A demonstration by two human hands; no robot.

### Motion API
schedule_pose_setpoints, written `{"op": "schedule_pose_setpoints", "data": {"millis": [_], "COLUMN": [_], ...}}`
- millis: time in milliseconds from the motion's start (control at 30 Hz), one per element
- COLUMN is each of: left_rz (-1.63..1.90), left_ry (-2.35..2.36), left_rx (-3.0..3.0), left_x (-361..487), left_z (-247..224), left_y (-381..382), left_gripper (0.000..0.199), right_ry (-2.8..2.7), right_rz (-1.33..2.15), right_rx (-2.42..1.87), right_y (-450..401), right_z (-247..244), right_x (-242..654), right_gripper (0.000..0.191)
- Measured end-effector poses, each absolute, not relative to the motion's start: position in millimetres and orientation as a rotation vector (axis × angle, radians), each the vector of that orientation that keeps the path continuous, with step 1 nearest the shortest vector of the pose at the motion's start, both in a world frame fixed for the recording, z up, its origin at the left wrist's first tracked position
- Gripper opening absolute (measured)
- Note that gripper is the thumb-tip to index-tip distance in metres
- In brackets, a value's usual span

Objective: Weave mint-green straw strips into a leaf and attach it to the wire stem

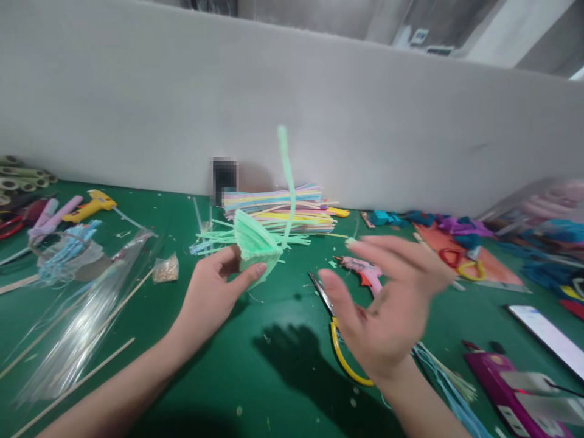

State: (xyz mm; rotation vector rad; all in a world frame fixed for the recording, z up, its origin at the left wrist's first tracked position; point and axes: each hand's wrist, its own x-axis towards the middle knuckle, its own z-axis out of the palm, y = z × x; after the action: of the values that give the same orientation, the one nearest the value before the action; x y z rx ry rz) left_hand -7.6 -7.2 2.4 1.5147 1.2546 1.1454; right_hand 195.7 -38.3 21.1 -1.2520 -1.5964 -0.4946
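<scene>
My left hand point(216, 283) grips a pale green cupped piece made of pipe cleaners point(258, 243), thumb in front and fingers behind it. From its right side a single green pipe cleaner stem point(288, 176) sticks up. My right hand point(387, 292) hovers to the right, apart from the piece, with thumb and fingers spread and nothing held. Something small and pale green shows at its fingertip, too blurred to name. Below that hand lie yellow-handled scissors point(340, 356), partly covered by it. A pink glue gun point(365, 271) rests just behind.
Bundled coloured pipe cleaners point(283, 207) lie by the white partition point(292, 103). Left are a yellow glue gun point(91, 205), clear plastic sleeves point(86, 322) and a bag of beads point(166, 268). Right are red-and-yellow scissors point(469, 267), a phone point(550, 337) and a purple power strip point(497, 389).
</scene>
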Motion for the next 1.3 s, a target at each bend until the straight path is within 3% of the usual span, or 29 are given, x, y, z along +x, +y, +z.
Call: {"op": "schedule_pose_setpoints", "data": {"millis": [200, 433, 700, 900, 1167, 1300], "left_rz": [1.013, 0.835, 0.646, 0.599, 0.567, 0.539], "left_ry": [1.222, 1.246, 1.154, 1.004, 1.055, 0.976], "left_rx": [1.599, 1.681, 1.624, 1.464, 1.717, 1.612], "left_x": [1.3, -0.8, -5.1, -7.5, -11.7, -12.8], "left_z": [8.0, 15.9, 18.6, 18.2, 23.6, 24.1], "left_y": [-15.2, -11.6, -11.1, -10.1, -4.5, -3.6], "left_gripper": [0.023, 0.022, 0.033, 0.027, 0.025, 0.023], "right_ry": [-1.976, -1.933, -1.869, -1.858, -1.882, -1.868], "right_rz": [0.015, 0.405, 0.450, 0.578, 0.393, 0.461], "right_rx": [-1.382, -1.428, -1.495, -1.477, -1.503, -1.515], "right_y": [-41.1, -35.6, -34.5, -33.5, -31.3, -28.8], "right_z": [24.4, 27.3, 24.1, 25.4, 21.9, 20.7], "right_x": [184.1, 190.2, 189.7, 190.5, 192.0, 192.3], "right_gripper": [0.017, 0.021, 0.022, 0.025, 0.025, 0.027]}}
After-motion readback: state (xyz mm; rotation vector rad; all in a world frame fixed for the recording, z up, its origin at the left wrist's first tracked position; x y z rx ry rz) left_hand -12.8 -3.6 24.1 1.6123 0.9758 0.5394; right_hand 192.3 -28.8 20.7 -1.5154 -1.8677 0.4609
